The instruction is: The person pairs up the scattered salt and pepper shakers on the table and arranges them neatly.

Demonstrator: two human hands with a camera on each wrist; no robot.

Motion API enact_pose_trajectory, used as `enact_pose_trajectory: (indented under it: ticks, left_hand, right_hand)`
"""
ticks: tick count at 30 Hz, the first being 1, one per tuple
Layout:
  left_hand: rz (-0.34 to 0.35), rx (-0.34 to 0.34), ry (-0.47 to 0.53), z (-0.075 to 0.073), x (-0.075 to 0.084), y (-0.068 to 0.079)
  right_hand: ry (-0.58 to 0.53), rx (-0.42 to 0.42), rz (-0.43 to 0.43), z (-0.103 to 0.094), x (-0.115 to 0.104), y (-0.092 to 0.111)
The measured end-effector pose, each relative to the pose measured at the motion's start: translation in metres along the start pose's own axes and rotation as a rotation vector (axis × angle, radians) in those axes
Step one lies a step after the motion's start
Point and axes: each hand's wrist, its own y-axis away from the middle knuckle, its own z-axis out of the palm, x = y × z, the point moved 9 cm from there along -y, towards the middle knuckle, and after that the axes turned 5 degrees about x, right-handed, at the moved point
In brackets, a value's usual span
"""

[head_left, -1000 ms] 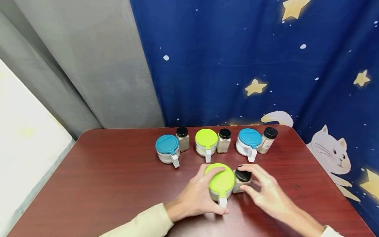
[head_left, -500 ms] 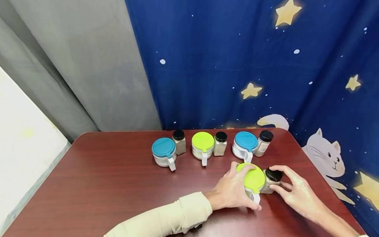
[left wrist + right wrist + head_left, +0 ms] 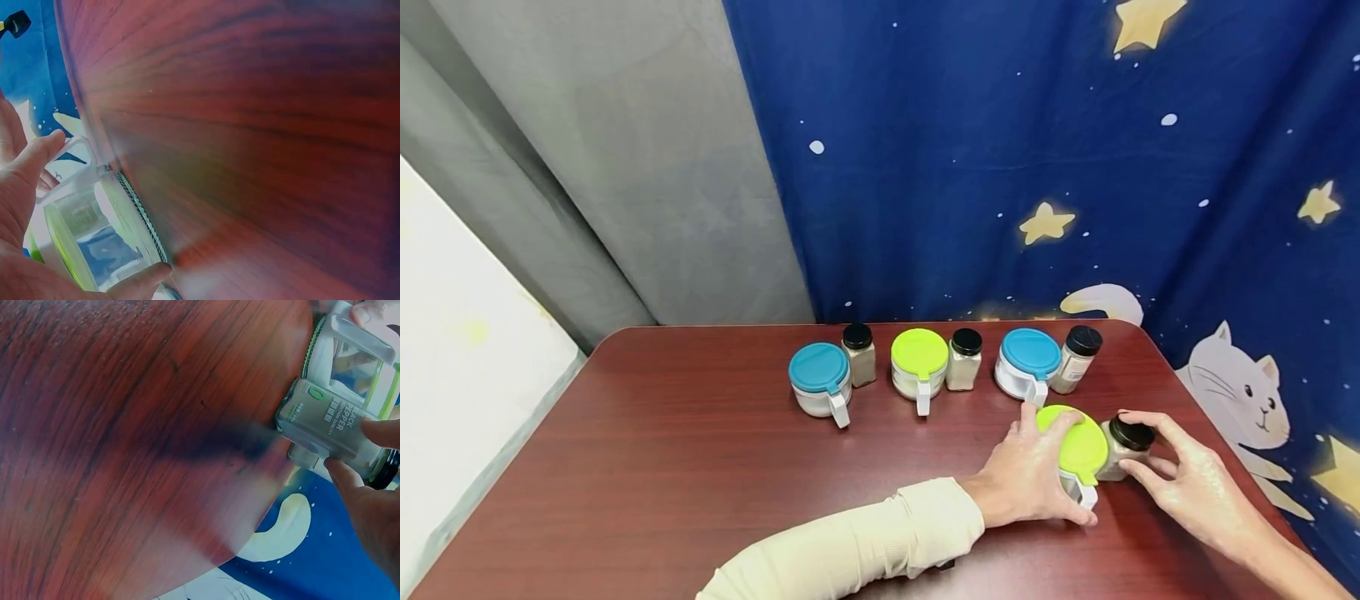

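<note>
A clear seasoning jar with a lime-green lid (image 3: pixel 1081 446) and a white handle stands at the right of the table, and my left hand (image 3: pixel 1030 475) grips it round its side. In the left wrist view, fingers and thumb span the jar's clear body (image 3: pixel 109 250). Beside it, a pepper bottle (image 3: pixel 1116 458) with a black cap is pinched by my right hand (image 3: pixel 1202 492). Its label reads "BLACK PEPPER" in the right wrist view, where the bottle (image 3: pixel 322 419) stands close against the jar. Parts of the jar are covered by the left hand.
Along the back stand a blue-lidded jar (image 3: pixel 818 371), another green-lidded jar (image 3: pixel 919 354) and another blue-lidded jar (image 3: pixel 1030 354). Each has a black-capped bottle at its right: one (image 3: pixel 861 362), another (image 3: pixel 964 367) and a rounder one (image 3: pixel 1073 367). A curtain hangs behind the red-brown table (image 3: pixel 662 450).
Both hands have moved right across the table, carrying the green-lidded jar and the pepper bottle side by side. The row at the back has stayed in place.
</note>
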Motion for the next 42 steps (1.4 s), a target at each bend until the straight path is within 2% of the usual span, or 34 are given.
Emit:
enact_pose_trajectory:
  ticks: [4,9,12,16,21,23,26,29,31,33,35,37,39,42]
  left_hand:
    - [-0.023,0.025,-0.020,0.001,0.002,0.003]
    - [-0.038,0.075,-0.013,-0.007,-0.002,0.015]
    - [-0.029,0.092,0.012,-0.016,-0.006,0.026]
    - [-0.022,0.070,0.059,-0.032,-0.015,0.046]
    - [0.002,0.043,0.108,-0.064,-0.026,0.075]
    - [0.017,0.063,0.141,-0.082,-0.031,0.086]
    - [0.080,0.120,0.208,-0.116,-0.043,0.100]
    - [0.155,0.206,0.277,-0.158,-0.067,0.110]
    - [0.177,0.253,0.314,-0.185,-0.092,0.113]
    - [0.160,0.304,0.299,-0.208,-0.123,0.112]
    - [0.100,0.313,0.273,-0.223,-0.159,0.106]
    - [0.021,0.296,0.233,-0.228,-0.196,0.099]
    - [-0.067,0.262,0.213,-0.225,-0.228,0.093]
    - [-0.180,0.222,0.196,-0.211,-0.255,0.084]
  right_hand:
    - [0.020,-0.003,0.004,-0.002,0.002,0.004]
    - [0.171,-0.038,0.044,-0.011,0.003,0.006]
    - [0.213,-0.012,0.010,-0.021,-0.010,0.005]
    - [0.175,0.050,-0.124,-0.026,-0.043,0.001]
    - [0.164,0.018,-0.170,-0.008,-0.075,-0.008]
    - [0.169,-0.012,-0.193,0.002,-0.087,-0.015]
    - [0.187,-0.076,-0.236,0.023,-0.105,-0.029]
    - [0.249,-0.156,-0.268,0.052,-0.125,-0.044]
    - [0.266,-0.194,-0.317,0.074,-0.142,-0.057]
    - [0.263,-0.220,-0.365,0.098,-0.158,-0.072]
    - [0.261,-0.270,-0.400,0.125,-0.170,-0.091]
    - [0.272,-0.351,-0.390,0.157,-0.174,-0.114]
    - [0.305,-0.457,-0.352,0.191,-0.173,-0.137]
    - [0.341,-0.577,-0.265,0.234,-0.163,-0.166]
